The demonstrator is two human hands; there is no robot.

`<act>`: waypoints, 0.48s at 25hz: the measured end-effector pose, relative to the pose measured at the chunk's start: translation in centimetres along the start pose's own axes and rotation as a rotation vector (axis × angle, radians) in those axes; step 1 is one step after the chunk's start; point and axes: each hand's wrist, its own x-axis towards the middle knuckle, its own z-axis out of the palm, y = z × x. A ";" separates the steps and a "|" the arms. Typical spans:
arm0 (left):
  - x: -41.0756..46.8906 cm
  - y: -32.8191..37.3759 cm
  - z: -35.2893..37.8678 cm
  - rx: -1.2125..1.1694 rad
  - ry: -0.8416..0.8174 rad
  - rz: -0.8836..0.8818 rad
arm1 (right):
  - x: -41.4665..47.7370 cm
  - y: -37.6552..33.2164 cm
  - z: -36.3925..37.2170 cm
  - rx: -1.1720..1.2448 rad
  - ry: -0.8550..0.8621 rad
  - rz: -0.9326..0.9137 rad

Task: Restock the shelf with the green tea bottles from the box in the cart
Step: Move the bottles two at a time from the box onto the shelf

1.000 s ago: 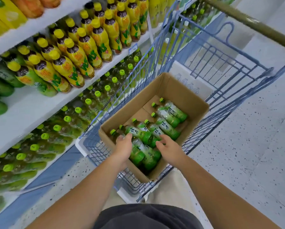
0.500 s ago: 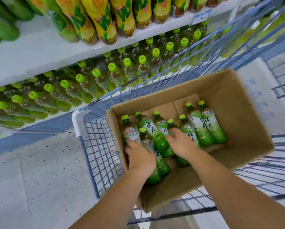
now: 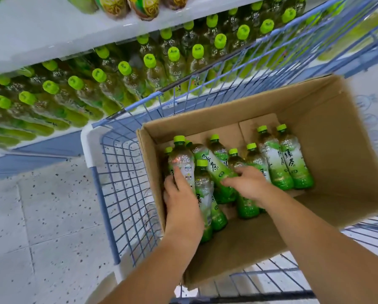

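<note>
Our left fingers (image 3: 169, 185) curl down the side of the leftmost bottle (image 3: 181, 159) with the thumb laid along its label, so our left hand (image 3: 181, 200) grips it close to the box's left wall. Our right fingers (image 3: 229, 182) bend over a middle bottle (image 3: 246, 208), and our right hand (image 3: 249, 185) clasps it from above; its green base shows just below the hand. Both lie among the other green tea bottles (image 3: 286, 159) on the floor of the open cardboard box (image 3: 337, 132), caps pointing towards the shelving. The box sits inside the blue wire cart (image 3: 102, 205). Just beyond the cart, rows of shelved bottles (image 3: 124, 69) with green caps stand under a white shelf board (image 3: 41, 36). We see speckled floor (image 3: 41, 216) to the cart's left.
</note>
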 end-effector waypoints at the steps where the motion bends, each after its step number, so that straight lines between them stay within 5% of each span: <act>1: 0.0 0.1 -0.1 -0.093 -0.017 -0.027 | -0.1 0.1 -0.8 -0.031 -0.009 0.014; 9: 2.9 -0.6 1.0 -0.341 -0.198 -0.101 | -1.8 5.1 -3.0 0.088 -0.156 0.295; 12: 4.0 -0.2 2.0 -0.097 -0.224 -0.075 | -2.3 6.2 -1.6 0.201 -0.175 0.326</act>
